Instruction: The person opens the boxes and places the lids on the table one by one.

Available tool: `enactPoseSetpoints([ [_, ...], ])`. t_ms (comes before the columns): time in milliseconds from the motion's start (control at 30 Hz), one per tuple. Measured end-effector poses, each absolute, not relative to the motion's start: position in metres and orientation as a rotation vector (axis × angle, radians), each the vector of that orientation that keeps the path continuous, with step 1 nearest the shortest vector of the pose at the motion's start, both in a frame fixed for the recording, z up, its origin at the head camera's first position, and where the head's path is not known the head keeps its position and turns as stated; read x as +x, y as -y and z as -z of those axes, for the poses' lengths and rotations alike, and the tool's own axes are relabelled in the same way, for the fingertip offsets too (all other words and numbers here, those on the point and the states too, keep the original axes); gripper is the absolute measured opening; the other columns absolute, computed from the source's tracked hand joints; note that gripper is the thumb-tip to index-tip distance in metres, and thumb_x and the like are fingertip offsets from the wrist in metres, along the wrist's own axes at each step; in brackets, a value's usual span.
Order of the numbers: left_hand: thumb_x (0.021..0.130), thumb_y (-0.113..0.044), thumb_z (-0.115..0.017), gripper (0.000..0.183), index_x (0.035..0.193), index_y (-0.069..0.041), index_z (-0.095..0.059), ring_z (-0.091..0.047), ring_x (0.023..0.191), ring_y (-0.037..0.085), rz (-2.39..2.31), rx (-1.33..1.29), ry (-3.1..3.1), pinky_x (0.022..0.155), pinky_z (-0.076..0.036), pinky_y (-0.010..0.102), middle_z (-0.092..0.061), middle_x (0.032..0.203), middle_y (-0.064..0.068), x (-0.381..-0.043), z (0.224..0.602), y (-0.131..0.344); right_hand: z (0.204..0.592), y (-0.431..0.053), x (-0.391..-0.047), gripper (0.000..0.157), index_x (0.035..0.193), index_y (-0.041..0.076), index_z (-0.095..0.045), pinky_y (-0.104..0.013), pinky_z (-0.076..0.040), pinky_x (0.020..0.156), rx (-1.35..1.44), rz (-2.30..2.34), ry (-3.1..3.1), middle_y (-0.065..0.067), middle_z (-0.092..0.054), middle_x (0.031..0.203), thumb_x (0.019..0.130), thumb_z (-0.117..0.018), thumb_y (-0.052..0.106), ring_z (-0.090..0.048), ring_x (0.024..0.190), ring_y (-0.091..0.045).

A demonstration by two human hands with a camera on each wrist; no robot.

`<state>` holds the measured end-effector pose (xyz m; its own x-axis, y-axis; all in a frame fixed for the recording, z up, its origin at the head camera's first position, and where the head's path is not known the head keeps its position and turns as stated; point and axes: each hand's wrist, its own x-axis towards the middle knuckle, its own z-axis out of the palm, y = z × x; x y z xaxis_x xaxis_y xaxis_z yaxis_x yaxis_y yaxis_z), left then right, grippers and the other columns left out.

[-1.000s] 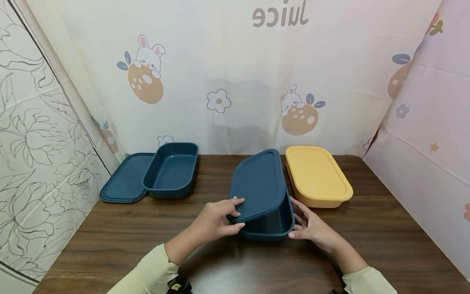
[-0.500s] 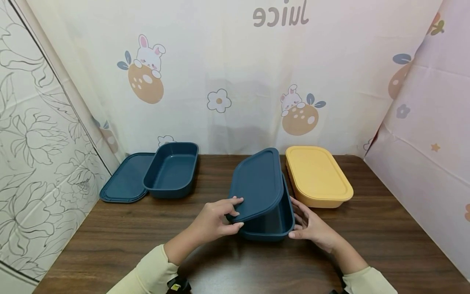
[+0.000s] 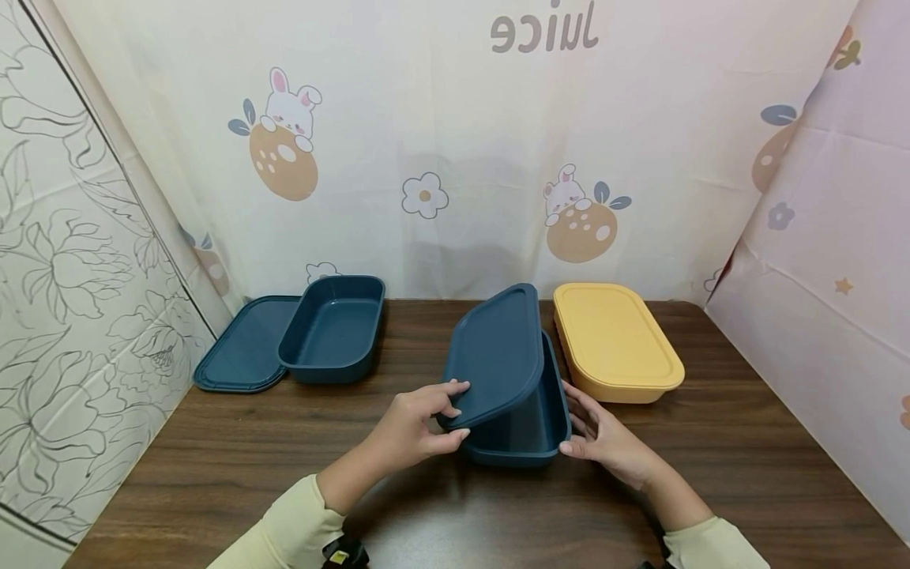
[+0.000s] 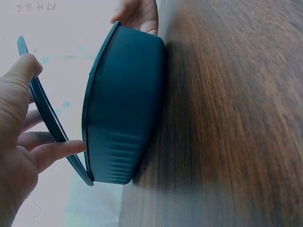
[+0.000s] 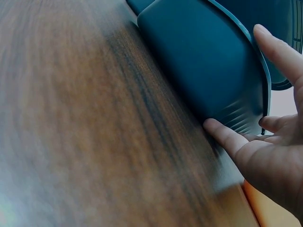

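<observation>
Cupping near-right corner of open blue box [image 3: 512, 458] mid-table [image 3: 426, 521] with right hand [image 3: 604, 442], pinching near-left edge of tilted blue lid [image 3: 494, 356] with left hand [image 3: 419, 423], probably mid-fitting or mid-removal, can't tell which, next likely needing steady box, controlled lid angle, clear of lidded yellow box [image 3: 618, 340] beyond.

Dark brown wooden table [image 3: 284, 474]; at its left, an open blue box [image 3: 334, 328] partly hiding a blue lid [image 3: 238, 348]; at right, a lidded yellow box [image 3: 614, 340]; behind, a pale curtain [image 3: 462, 103] printed with rabbits.
</observation>
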<state>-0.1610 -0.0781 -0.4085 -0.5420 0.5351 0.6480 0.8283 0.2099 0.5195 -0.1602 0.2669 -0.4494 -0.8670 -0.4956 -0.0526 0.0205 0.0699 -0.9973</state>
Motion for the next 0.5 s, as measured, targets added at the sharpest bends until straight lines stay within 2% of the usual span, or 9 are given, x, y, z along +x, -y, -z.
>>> enactPoseSetpoints([
  [67,0.079,-0.003,-0.077,0.015,0.087,-0.005,-0.064,-0.058,0.118,0.031,1.252,-1.272,2.153,0.066,-0.055,0.018,-0.064,0.124,0.018,-0.1614,0.4094,0.0782,0.4489,-0.2667,-0.1598,0.089,0.157,0.007,-0.002,-0.017,-0.040,0.098,-0.461,1.835,-2.004,-0.027,-0.005,0.158,0.093,-0.065,0.010,-0.009,0.143,-0.045],
  [200,0.079,-0.004,-0.077,0.015,0.087,-0.006,-0.064,-0.059,0.117,0.031,1.243,-1.262,2.132,0.073,-0.054,0.018,-0.064,0.123,0.018,-0.1626,0.4117,0.0779,0.4482,-0.2667,-0.1590,0.081,0.156,0.006,-0.002,-0.012,-0.037,0.098,-0.487,1.819,-2.037,-0.028,-0.005,0.158,0.098,-0.058,0.007,-0.007,0.143,-0.048],
  [500,0.078,-0.003,-0.077,0.015,0.086,-0.006,-0.065,-0.061,0.115,0.031,1.291,-1.227,2.084,0.070,-0.055,0.018,-0.065,0.122,0.017,-0.1625,0.4131,0.0774,0.4497,-0.2670,-0.1583,0.083,0.158,0.014,-0.001,-0.016,-0.039,0.098,-0.588,1.864,-2.029,-0.030,-0.007,0.157,0.097,-0.056,0.002,-0.008,0.141,-0.050],
])
